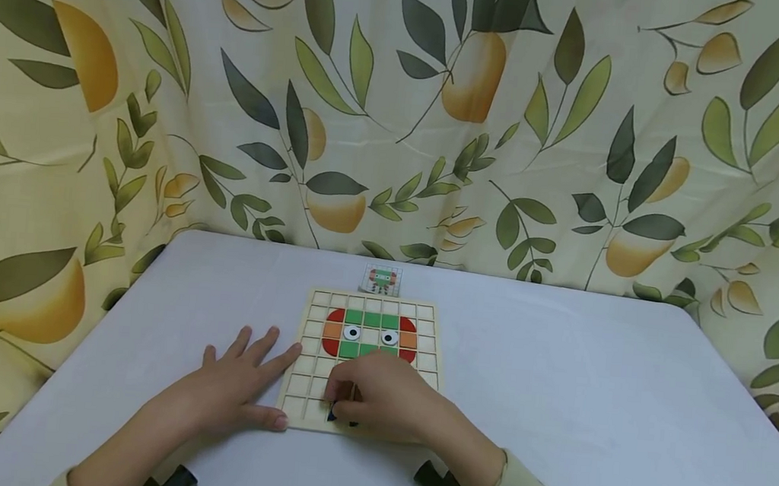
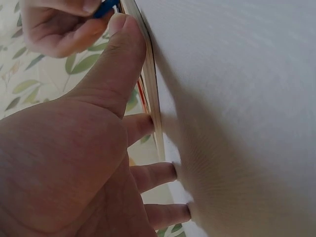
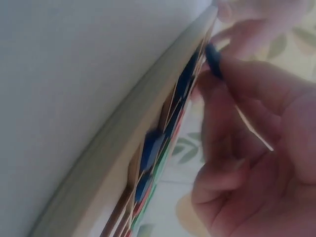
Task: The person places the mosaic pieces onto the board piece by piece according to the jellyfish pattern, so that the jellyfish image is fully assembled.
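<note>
A pale wooden grid board (image 1: 297, 385) lies on the table. Red, green and orange tiles and two eye tiles (image 1: 352, 332) form a face in its upper rows. My left hand (image 1: 232, 385) is spread at the board's left side, with thumb and fingers touching its edge. Over the lower part of the board, my right hand (image 1: 384, 394) pinches a small dark blue tile (image 3: 214, 60) between thumb and fingers. Other blue tiles (image 3: 152, 149) sit in the board, seen edge-on in the right wrist view. My right hand hides much of the lower grid from above.
A small picture card (image 1: 381, 280) with a similar coloured figure lies just beyond the board's far edge. White cloth covers the table (image 1: 577, 395). Behind it hangs a leaf-and-fruit patterned curtain (image 1: 399, 122). Dark straps (image 1: 441, 483) are at both wrists.
</note>
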Tool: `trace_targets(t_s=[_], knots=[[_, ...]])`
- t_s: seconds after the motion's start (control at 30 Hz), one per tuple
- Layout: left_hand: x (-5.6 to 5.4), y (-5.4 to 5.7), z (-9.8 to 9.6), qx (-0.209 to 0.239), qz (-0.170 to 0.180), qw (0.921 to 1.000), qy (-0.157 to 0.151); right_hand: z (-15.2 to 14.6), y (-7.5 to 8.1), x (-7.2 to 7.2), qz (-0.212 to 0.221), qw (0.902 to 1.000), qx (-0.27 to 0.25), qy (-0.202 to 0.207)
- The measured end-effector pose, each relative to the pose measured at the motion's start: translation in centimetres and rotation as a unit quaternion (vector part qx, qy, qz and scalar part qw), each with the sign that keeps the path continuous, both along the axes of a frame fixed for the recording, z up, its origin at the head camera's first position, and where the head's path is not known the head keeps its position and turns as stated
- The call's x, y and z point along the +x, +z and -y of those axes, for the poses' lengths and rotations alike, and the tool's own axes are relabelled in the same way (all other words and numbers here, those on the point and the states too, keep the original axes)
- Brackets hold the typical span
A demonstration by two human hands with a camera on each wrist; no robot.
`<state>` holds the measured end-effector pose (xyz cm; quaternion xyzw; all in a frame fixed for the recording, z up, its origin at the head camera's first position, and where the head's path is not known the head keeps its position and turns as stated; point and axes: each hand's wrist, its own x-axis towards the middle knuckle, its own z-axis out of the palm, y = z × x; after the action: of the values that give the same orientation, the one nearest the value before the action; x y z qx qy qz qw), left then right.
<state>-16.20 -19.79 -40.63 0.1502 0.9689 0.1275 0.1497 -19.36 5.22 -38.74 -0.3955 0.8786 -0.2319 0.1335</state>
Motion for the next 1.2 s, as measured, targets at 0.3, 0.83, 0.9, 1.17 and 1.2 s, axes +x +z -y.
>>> trace_targets(t_s=[0.3, 0.83, 0.9, 1.17, 1.2], knots=[[0.0, -0.2, 0.1, -0.005, -0.004, 1.0, -0.002, 0.4, -0.3, 0.0, -0.006, 0.9999, 0.015, 0.001], [-0.2, 0.0, 0.0, 0.001, -0.009, 0.9999, -0.007, -0.7, 0.9, -1.0, -0.018, 0.998, 0.06, 0.006], [-0.2, 0.0, -0.1, 0.0, -0.008, 0.9999, -0.007, -0.7, 0.9, -1.0, -0.017, 0.998, 0.061, 0.01], [-0.1, 0.0, 0.1, 0.01, 0.006, 0.9999, 0.003, -0.4, 0.4, -1.1, -0.012, 0.9982, 0.056, 0.017], [-0.1, 0.1, 0.1, 0.01, 0.006, 0.9999, 0.001, -0.4, 0.3, -1.1, -0.01, 0.9983, 0.055, 0.016]])
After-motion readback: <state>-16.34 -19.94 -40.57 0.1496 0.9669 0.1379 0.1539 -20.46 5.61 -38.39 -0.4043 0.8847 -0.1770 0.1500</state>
